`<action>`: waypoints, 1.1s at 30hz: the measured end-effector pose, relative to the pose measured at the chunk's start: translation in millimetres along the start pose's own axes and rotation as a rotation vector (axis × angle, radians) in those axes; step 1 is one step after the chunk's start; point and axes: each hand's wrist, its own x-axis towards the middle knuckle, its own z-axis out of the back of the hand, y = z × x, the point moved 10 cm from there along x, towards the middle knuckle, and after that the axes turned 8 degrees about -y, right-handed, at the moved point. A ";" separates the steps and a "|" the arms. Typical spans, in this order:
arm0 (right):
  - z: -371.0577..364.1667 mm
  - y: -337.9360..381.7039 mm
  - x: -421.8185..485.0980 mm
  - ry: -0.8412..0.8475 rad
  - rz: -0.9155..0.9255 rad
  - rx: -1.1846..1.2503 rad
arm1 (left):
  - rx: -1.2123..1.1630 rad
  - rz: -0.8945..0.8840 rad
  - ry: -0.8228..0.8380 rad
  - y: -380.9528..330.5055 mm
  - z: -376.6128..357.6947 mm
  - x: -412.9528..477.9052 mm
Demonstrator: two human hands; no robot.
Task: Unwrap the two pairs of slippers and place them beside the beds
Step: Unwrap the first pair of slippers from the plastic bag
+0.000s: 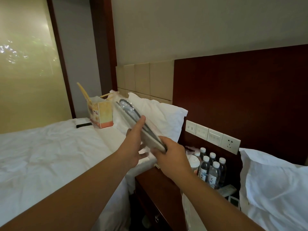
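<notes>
Right now I have both hands up in front of me, over the gap between the left bed (50,155) and the nightstand (160,189). Between them they carry the slipper pack (131,114), a flat pair with dark trim inside clear plastic. It hangs in the air, tilted, with its far end rising toward the pillow (163,114) and touching nothing but my hands.

My left hand (135,147) takes it from the side: the thumb lies stretched along the upper face of the pack and the fingers curl under it. My right hand (171,155) closes round the near end, with the back of the hand turned to me, so I cannot see its fingertips.

On the left bed, near the pillow, stands a yellow carton (101,115) with a thin bag behind it, and a small black object (84,125) lies just beside the carton on the sheet. On the nightstand, water bottles (210,169) stand clustered below the wall switch panel (211,135). The right bed's pillow (273,180) fills the lower right corner, with the dark headboard (233,97) behind it.
</notes>
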 end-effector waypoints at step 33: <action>8.7 -41.0 -5.3 0.196 -0.567 0.669 | -0.330 -0.058 0.117 -18.7 17.1 22.1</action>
